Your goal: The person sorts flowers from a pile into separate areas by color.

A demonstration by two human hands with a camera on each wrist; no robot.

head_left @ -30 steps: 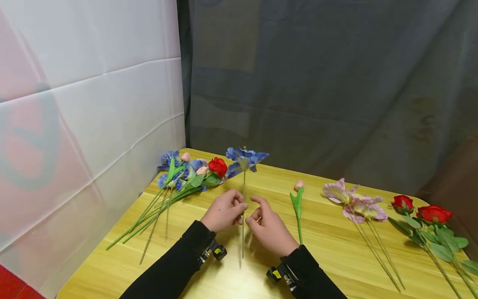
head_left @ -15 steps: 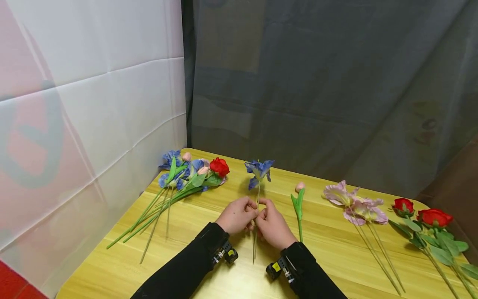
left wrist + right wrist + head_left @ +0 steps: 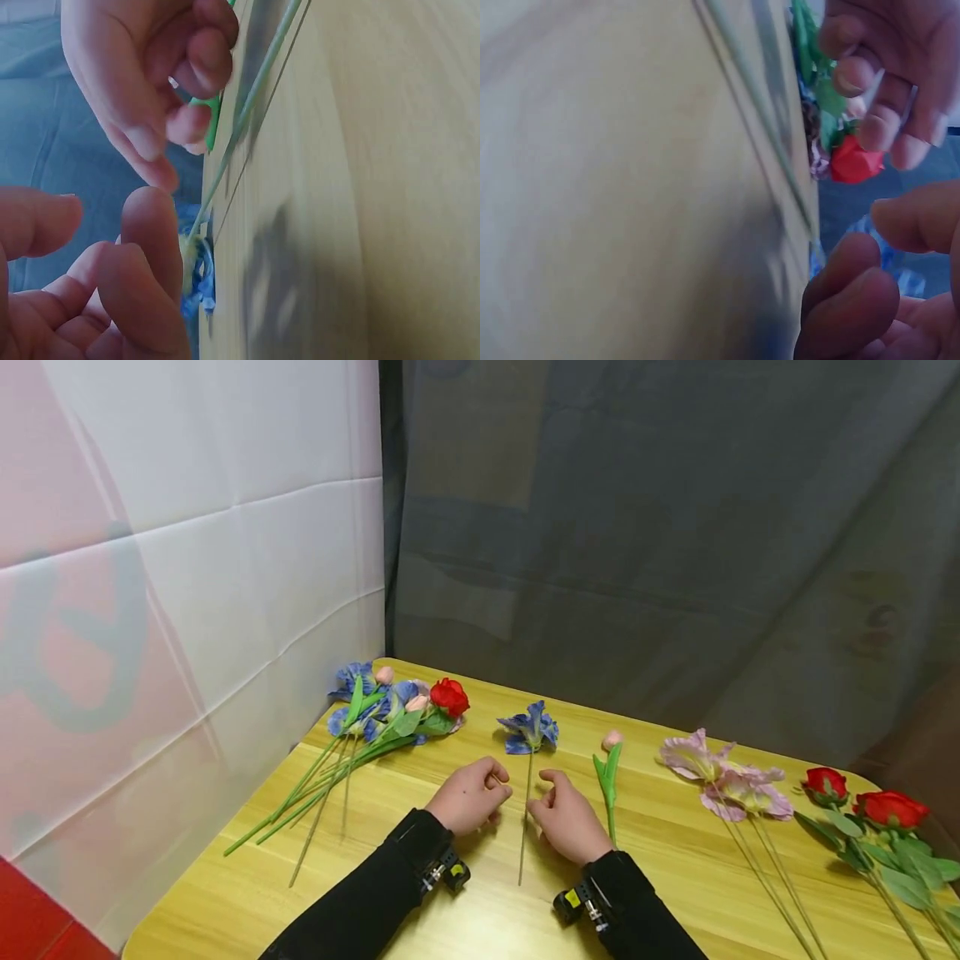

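Observation:
A blue artificial flower (image 3: 531, 727) lies on the wooden table, its thin stem pointing toward the near edge. To the left of this stem is my left hand (image 3: 469, 795), its fingers loosely bent and nothing between them. My right hand (image 3: 568, 817) is on the other side, thumb tip right beside the stem in the head view. The left wrist view shows the green stem (image 3: 259, 86) passing beyond the relaxed fingers. From the right wrist, the stem (image 3: 761, 116) runs along the tabletop, apart from the right fingertips (image 3: 847, 300).
At the left lies a bunch of blue flowers, pink tulips and a red rose (image 3: 450, 697). Right of the hands are a single pink tulip (image 3: 609, 777), two mauve flowers (image 3: 750, 789) and two red roses (image 3: 892, 808). A white curtain (image 3: 300, 568) borders the table's left side.
The blue flower, held upright by the left hand and then touched by both, has been lowered onto the table and let go. The hands have moved apart to either side of its stem.

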